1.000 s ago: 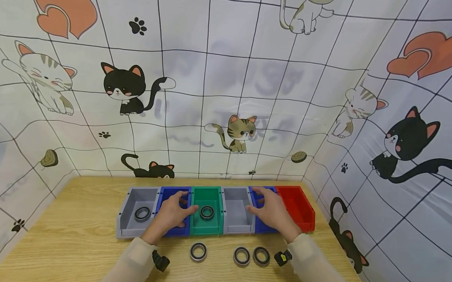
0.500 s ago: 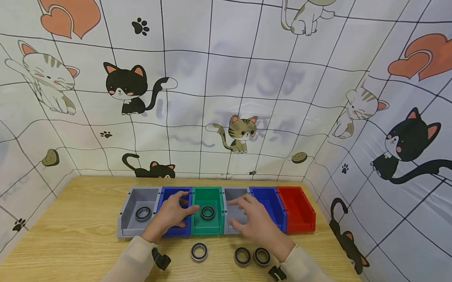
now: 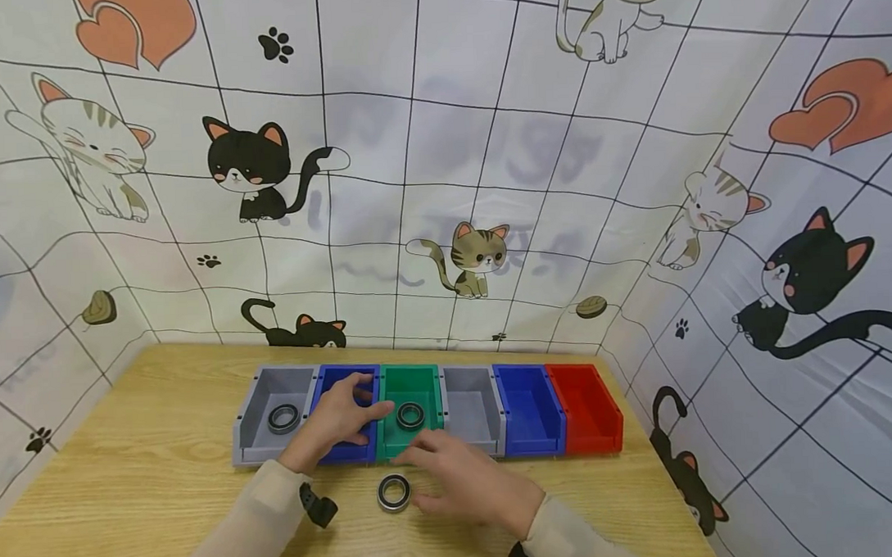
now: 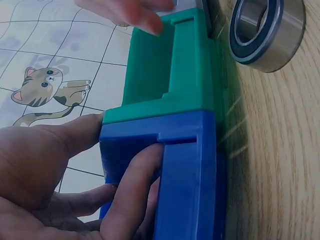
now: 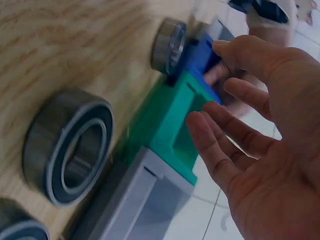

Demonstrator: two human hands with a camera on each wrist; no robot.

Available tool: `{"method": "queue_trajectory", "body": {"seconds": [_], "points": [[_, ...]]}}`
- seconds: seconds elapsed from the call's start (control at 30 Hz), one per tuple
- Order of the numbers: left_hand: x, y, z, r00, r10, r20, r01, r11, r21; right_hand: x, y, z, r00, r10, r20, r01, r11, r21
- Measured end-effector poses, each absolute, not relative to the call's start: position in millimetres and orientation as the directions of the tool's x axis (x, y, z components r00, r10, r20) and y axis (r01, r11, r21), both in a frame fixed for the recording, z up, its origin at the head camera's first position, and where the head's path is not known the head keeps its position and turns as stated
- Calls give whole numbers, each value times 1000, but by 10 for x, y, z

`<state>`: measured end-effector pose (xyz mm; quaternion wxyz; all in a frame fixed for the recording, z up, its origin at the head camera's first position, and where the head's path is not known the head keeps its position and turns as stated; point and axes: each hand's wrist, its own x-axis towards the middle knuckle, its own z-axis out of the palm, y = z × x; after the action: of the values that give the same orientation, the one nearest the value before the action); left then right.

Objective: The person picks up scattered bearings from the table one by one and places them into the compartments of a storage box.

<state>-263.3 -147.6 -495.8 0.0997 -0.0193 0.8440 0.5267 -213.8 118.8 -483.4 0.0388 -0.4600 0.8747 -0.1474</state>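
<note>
My left hand [image 3: 340,415] is over the left blue bin [image 4: 185,195], fingers dipping into it and thumb at the edge beside the green bin [image 3: 408,380]. No held thing shows in it. My right hand [image 3: 464,480], fingers apart, hovers over the table in front of the green bin, nothing between its fingers. Just left of its fingertips lies a ball bearing [image 3: 394,493], a steel ring with a dark seal. Two more bearings show in the right wrist view, one whole bearing [image 5: 67,145] and one cut-off bearing [image 5: 20,222]; the right hand hides both in the head view.
One bearing [image 3: 284,418] lies in the left grey bin [image 3: 247,453], another bearing [image 3: 410,416] in the green one. Further right stand a second grey bin [image 3: 471,396], a second blue bin [image 3: 530,398] and a red bin [image 3: 585,401]. A cat-print cloth [image 3: 382,149] hangs behind the wooden table [image 3: 150,453].
My right hand has moved left and toward me, from over the right blue bin, past the second grey bin, to beside the loose bearing. The left hand has stayed in place.
</note>
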Motion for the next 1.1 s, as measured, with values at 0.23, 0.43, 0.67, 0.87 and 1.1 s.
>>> {"method": "queue_trajectory", "body": {"seconds": [0.23,0.43,0.67,0.87,1.1], "points": [[-2607,-1471,-4934,-978,79,-194,-140,443,886,-2128,1040,-4943,-476,-880,7,-854,460,-244],[-2626,-1479,-4948,-978,84,-192,-136,444,886,-2124,954,-5003,-440,-894,-77,-870,446,-209],[-2660,-1519,-4966,-975,91,-203,-145,431,891,-2107,905,-5003,-417,-906,-70,-898,423,-124],[-2639,-1538,-4952,-975,90,-202,-146,427,893,-2115,869,-4989,-388,-919,-68,-918,392,-64],[-2629,-1514,-4953,-976,98,-197,-136,433,891,-2127,875,-5002,-382,-921,-76,-919,387,-76]]}}
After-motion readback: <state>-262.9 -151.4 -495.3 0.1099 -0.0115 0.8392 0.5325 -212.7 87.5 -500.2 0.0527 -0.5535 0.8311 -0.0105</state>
